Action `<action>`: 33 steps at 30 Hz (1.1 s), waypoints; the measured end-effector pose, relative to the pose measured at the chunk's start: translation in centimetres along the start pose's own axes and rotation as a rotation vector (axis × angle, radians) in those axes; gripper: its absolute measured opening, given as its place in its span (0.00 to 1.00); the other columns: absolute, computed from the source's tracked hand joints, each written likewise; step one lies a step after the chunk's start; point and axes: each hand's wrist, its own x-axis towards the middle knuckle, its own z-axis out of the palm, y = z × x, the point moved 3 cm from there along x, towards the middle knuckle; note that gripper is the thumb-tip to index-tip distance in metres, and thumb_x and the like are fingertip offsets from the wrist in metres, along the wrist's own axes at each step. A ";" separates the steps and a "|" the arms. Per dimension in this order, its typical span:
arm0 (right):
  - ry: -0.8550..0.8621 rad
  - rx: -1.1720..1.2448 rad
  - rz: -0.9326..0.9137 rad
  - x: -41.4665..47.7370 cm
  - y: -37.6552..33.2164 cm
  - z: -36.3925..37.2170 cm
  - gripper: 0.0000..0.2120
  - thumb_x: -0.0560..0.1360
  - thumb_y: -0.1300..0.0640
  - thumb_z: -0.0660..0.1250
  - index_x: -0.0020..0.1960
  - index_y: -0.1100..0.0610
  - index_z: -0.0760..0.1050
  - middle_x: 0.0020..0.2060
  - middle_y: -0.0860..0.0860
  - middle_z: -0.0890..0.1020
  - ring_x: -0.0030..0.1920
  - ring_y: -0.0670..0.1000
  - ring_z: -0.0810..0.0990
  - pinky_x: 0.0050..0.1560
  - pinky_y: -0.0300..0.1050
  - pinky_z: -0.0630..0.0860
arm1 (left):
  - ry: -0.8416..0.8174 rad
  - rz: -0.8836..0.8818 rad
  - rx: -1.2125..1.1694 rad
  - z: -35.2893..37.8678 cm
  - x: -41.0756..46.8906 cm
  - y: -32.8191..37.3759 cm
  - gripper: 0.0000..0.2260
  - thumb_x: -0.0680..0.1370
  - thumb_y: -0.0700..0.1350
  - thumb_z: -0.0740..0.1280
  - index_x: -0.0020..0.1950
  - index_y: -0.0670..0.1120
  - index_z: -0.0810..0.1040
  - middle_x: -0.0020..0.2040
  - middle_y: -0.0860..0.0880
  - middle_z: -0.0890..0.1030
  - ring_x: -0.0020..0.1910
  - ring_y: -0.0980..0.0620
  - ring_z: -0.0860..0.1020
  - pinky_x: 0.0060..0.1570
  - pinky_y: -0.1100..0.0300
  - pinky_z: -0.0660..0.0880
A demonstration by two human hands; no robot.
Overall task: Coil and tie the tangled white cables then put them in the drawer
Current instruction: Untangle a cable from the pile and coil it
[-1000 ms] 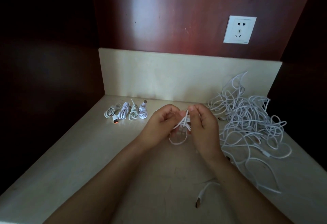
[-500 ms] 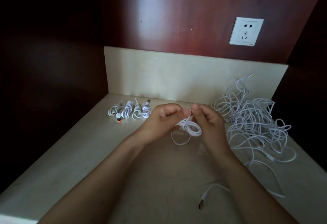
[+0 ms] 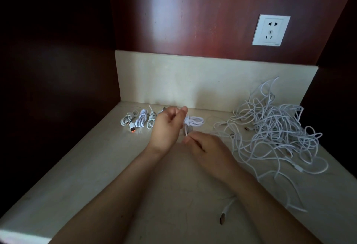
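One cam only, head-worn, wide-angle: looking fwd and down onto the countertop (image 3: 96, 176), back wall (image 3: 193, 12) w/ socket (image 3: 271, 30) up top, left hand (image 3: 166, 128) and right hand (image 3: 210, 151) close in, centre frame.

Left hand (image 3: 167, 126) raised, fingers curled on cable coil (image 3: 195, 121), right hand (image 3: 209, 152) lower, pinching its strand, forearms converging

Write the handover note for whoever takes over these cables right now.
Left hand grips the coil; right hand pinches its tail.
Done: tied bundles lined up at the back left.
Left: finish tying this coil, work through the tangled pile on the right, then put everything in the drawer, which is not in view.
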 end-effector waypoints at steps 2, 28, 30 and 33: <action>0.036 -0.026 -0.045 -0.1 -0.4 -0.5 0.13 0.79 0.49 0.59 0.42 0.54 0.75 0.30 0.47 0.76 0.35 0.46 0.76 0.40 0.52 0.73 | -0.018 0.047 0.143 -0.4 0.1 -0.2 0.19 0.81 0.48 0.64 0.32 0.43 0.66 0.28 0.51 0.68 0.31 0.53 0.67 0.39 0.54 0.71; 0.349 0.272 0.071 0.3 1.0 -3.1 0.15 0.76 0.44 0.62 0.39 0.53 0.76 0.32 0.49 0.78 0.36 0.52 0.77 0.39 0.53 0.74 | -0.302 0.085 0.128 0.6 -0.4 -0.4 0.15 0.77 0.52 0.68 0.33 0.48 0.71 0.28 0.55 0.73 0.29 0.57 0.70 0.34 0.60 0.67; 0.337 0.458 0.107 0.6 1.4 -3.1 0.13 0.75 0.49 0.66 0.41 0.58 0.80 0.35 0.56 0.81 0.38 0.59 0.79 0.42 0.55 0.75 | -0.356 0.067 -0.007 0.9 -0.6 0.1 0.15 0.79 0.45 0.68 0.33 0.45 0.71 0.28 0.49 0.72 0.28 0.56 0.69 0.32 0.63 0.66; 0.272 0.594 0.131 1.0 1.4 -3.0 0.09 0.78 0.58 0.68 0.42 0.61 0.81 0.37 0.59 0.83 0.36 0.52 0.79 0.41 0.48 0.74 | -0.344 0.035 -0.121 1.0 -0.7 1.1 0.17 0.81 0.40 0.64 0.32 0.43 0.67 0.25 0.50 0.66 0.22 0.60 0.63 0.24 0.69 0.62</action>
